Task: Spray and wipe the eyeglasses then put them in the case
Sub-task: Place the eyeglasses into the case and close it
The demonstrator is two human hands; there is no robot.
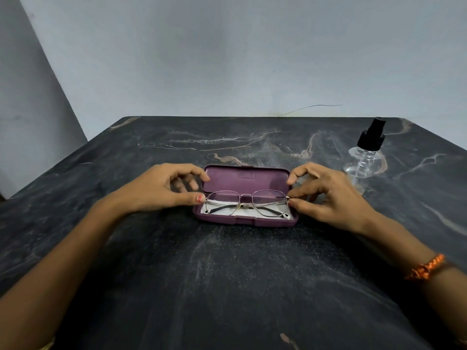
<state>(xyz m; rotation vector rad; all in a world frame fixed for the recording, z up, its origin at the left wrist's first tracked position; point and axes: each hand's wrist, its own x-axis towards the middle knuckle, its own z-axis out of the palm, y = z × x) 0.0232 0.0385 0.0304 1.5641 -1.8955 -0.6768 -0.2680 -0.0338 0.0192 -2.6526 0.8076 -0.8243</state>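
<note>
Pinching folded eyeglasses [246, 202] at both hinge ends, left hand [161, 189] and right hand [328, 195], lenses upright over white cloth [222, 210] inside open purple case [245, 178]; risks smudging lenses or snagging 2 crossed temples if dropped unevenly

An open purple case [246, 218] lies mid-surface [227, 286], lid raised at its far side. Folded eyeglasses [246, 202] sit in it over a white cloth [242, 211], pinched at each end by the left hand [161, 189] and right hand [328, 195]. A clear spray bottle [364, 160] stands far right.
</note>
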